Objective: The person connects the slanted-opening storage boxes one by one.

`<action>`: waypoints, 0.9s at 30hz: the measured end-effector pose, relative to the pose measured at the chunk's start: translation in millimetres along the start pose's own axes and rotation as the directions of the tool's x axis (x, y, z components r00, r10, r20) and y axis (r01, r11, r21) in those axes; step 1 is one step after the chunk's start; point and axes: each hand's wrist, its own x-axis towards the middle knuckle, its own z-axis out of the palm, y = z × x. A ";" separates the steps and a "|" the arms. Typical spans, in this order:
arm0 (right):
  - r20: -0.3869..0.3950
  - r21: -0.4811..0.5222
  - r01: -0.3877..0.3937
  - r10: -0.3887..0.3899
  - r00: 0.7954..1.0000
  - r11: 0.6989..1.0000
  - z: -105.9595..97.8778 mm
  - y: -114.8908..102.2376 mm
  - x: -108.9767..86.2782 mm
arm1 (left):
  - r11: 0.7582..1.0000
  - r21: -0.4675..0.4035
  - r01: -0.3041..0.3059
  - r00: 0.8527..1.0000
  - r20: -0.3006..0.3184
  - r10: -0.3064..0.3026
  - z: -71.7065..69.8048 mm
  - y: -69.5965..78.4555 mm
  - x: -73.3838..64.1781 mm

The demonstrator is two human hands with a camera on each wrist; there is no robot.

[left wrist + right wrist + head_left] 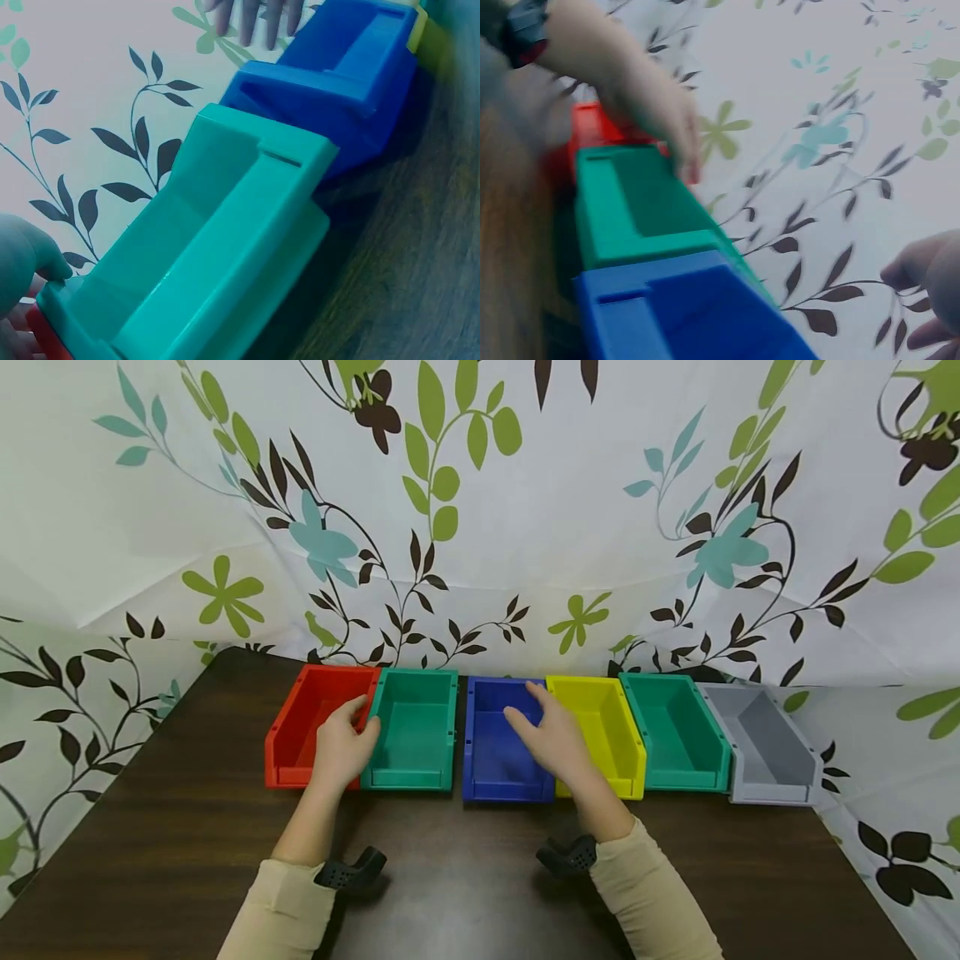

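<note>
Over the wall where the red bin [288, 777] meets the left green bin [405, 779], my left hand [342, 745] reaches down with thumb and fingers spread. Its thumb [49, 259] lies right at the green bin's rim, and its fingers are on the red bin's side. My right hand [553, 733] hovers above the blue bin [506, 789] and the left edge of the yellow bin [626, 788], thumb and forefinger apart with nothing between them. In the right wrist view, the right hand's fingers [922, 270] show against the patterned cloth.
A second green bin [686, 781] and a grey bin [772, 793] continue the row on the right. The bins stand along the back of the dark wooden table [465, 877], before a leaf-patterned cloth [525, 552]. A narrow gap separates the left green bin from the blue one.
</note>
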 end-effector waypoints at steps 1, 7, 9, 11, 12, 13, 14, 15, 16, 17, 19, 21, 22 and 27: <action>-0.007 0.024 -0.020 0.020 1.000 1.000 -3.6 1.2 -0.6 | 1.000 -0.005 0.002 1.000 -0.003 -0.002 0.0 -0.2 -0.5; -0.009 0.173 -0.084 0.087 0.996 0.981 -16.8 5.6 2.3 | 0.999 0.006 0.032 0.999 -0.004 -0.032 -0.5 -0.6 -1.5; -0.001 0.221 -0.106 0.109 0.994 0.970 -18.5 5.5 3.0 | 0.999 0.010 0.042 0.999 -0.001 -0.042 -1.2 -0.3 -1.7; 0.005 0.269 -0.131 0.135 0.991 0.954 -18.4 4.5 3.8 | 0.998 0.012 0.054 0.999 -0.001 -0.054 -2.5 -0.5 -1.7; 0.009 0.297 -0.142 0.146 0.989 0.944 -17.9 3.8 4.1 | 0.998 0.015 0.057 0.998 -0.001 -0.057 -3.6 -0.8 -1.7; 0.014 0.322 -0.150 0.154 0.988 0.935 -17.0 3.3 4.6 | 0.998 0.017 0.060 0.998 -0.002 -0.060 -4.9 -0.6 -1.9; 0.022 0.347 -0.153 0.155 0.988 0.925 -15.8 3.1 5.1 | 0.998 0.020 0.064 0.998 -0.003 -0.063 -6.4 -0.7 -2.0; 0.028 0.358 -0.158 0.158 0.987 0.920 -14.4 3.0 5.7 | 0.997 0.023 0.068 0.998 -0.006 -0.068 -8.1 -0.9 -2.1; 0.035 0.360 -0.161 0.159 0.987 0.919 -12.6 3.4 6.5 | 0.997 0.027 0.071 0.997 -0.006 -0.071 -9.9 -1.3 -2.2; 0.040 0.349 -0.161 0.157 0.987 0.923 -10.6 4.2 7.2 | 0.997 0.029 0.075 0.997 -0.004 -0.075 -11.7 -1.7 -2.3; 0.051 0.273 -0.152 0.144 0.988 0.950 -6.3 6.4 8.6 | 0.996 0.032 0.087 0.996 0.006 -0.087 -14.8 -2.2 -2.0; 0.047 0.140 -0.129 0.124 0.991 0.982 -1.7 8.4 9.8 | 0.994 0.033 0.099 0.995 0.021 -0.100 -17.1 -2.0 -1.7; 0.042 0.063 -0.108 0.105 0.994 0.992 0.9 9.3 10.6 | 0.994 0.036 0.103 0.994 0.028 -0.104 -17.7 -1.8 -1.3; 0.007 -0.215 -0.047 0.050 0.999 0.976 10.5 7.5 10.6 | 0.992 0.045 0.118 0.992 0.047 -0.120 -17.5 1.2 0.8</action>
